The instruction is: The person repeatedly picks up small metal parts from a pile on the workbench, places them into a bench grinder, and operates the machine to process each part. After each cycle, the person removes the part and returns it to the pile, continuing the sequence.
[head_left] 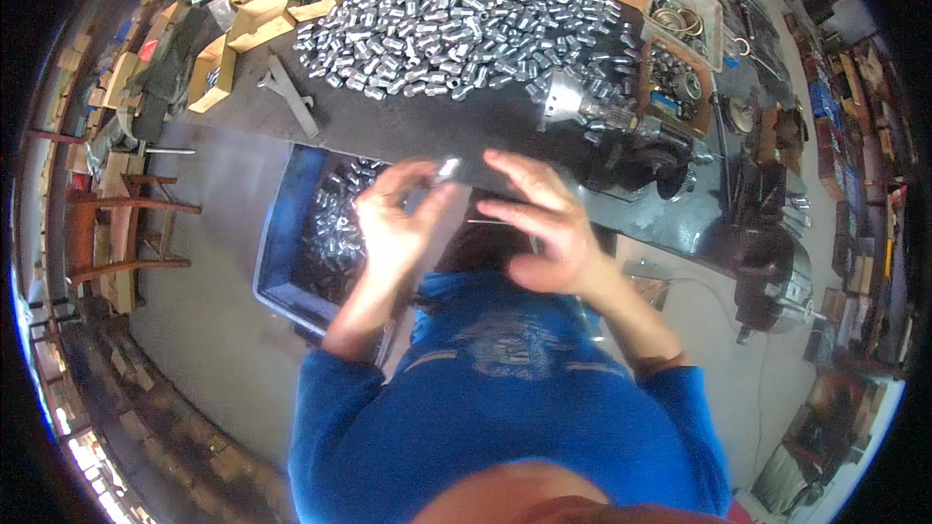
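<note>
My left hand (396,223) holds a small silver metal cylinder (448,170) at its fingertips, just over the near edge of the dark workbench (408,126). My right hand (544,228) hovers close beside it, fingers spread, and a thin wire or pin (495,223) shows by its fingers; whether it grips that is unclear. A large heap of similar silver cylinders (466,19) covers the bench beyond the hands. Below the left hand stands a blue crate (286,233) with more of these metal parts inside.
Open cardboard boxes (252,24) line the bench's left end. A machine with a metal chuck (573,102) sits at right, beside trays of rings and parts (680,29). A wooden chair (116,233) stands on the floor at left. Shelves crowd the right wall.
</note>
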`<action>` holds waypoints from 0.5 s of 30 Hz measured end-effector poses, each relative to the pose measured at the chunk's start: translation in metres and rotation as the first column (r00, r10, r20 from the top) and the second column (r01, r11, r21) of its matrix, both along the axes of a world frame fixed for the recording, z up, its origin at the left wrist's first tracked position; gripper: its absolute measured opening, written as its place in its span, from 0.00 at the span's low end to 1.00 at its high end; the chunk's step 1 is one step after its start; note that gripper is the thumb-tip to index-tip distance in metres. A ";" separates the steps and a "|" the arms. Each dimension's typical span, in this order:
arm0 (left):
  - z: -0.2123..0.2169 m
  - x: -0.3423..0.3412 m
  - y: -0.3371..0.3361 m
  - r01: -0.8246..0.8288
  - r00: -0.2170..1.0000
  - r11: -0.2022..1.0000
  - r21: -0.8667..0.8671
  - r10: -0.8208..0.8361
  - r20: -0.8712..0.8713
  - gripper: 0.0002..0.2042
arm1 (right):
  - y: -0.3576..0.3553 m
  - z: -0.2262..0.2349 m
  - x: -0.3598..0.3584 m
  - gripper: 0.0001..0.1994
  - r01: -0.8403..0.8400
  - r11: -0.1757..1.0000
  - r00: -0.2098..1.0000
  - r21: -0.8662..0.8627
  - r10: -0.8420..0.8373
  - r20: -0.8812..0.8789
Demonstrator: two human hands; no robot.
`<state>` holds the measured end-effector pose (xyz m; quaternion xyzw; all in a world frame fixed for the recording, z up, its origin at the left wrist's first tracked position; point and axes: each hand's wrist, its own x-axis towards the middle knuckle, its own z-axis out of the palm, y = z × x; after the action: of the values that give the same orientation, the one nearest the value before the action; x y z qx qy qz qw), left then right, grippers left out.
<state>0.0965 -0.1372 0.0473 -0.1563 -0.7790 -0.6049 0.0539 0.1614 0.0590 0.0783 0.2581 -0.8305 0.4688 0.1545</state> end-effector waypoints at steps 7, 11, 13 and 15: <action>-0.126 -0.015 -0.139 -0.145 0.966 0.799 -0.584 0.242 0.093 0.10 | 0.026 -0.061 0.046 0.25 0.134 0.974 0.943 -0.183 -0.068 0.326; -0.141 -0.022 -0.176 -0.082 0.992 0.554 -0.829 0.122 -0.016 0.06 | 0.035 -0.073 0.064 0.24 0.195 0.957 0.886 -0.215 -0.078 0.456; -0.105 -0.033 -0.133 -0.151 0.987 0.668 -0.729 0.146 -0.071 0.08 | 0.035 -0.075 0.068 0.23 0.213 0.957 0.870 -0.199 -0.093 0.484; -0.069 -0.044 -0.070 -0.109 0.989 0.841 -0.531 0.038 -0.143 0.08 | 0.034 -0.073 0.068 0.23 0.237 0.955 0.855 -0.176 -0.119 0.505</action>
<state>0.0521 -0.2068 -0.0219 -0.1730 -0.9174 -0.3491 0.0804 0.2294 0.0926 0.0055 0.0328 -0.8022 0.5960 0.0118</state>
